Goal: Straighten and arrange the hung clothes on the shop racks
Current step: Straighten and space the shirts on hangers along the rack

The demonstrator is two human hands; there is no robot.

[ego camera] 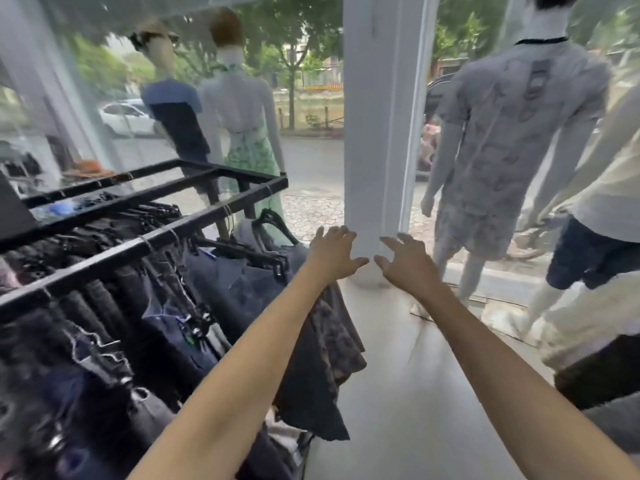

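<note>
Mannequins: 4. Two far left: blue-top mannequin (175,109), green-dress mannequin (244,112). Two right: grey-outfit mannequin (512,133), pale-shirt mannequin (609,199). Hands: 2, left hand (334,254) and right hand (405,261). Black rack (104,261): 1. White pillar (377,116): 1.

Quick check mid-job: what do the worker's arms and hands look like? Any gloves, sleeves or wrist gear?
All bare. The left hand and right hand wear no gloves, and no rings show. The left forearm and right forearm carry no sleeve, watch or bracelet as far back as the frame reaches.
</note>
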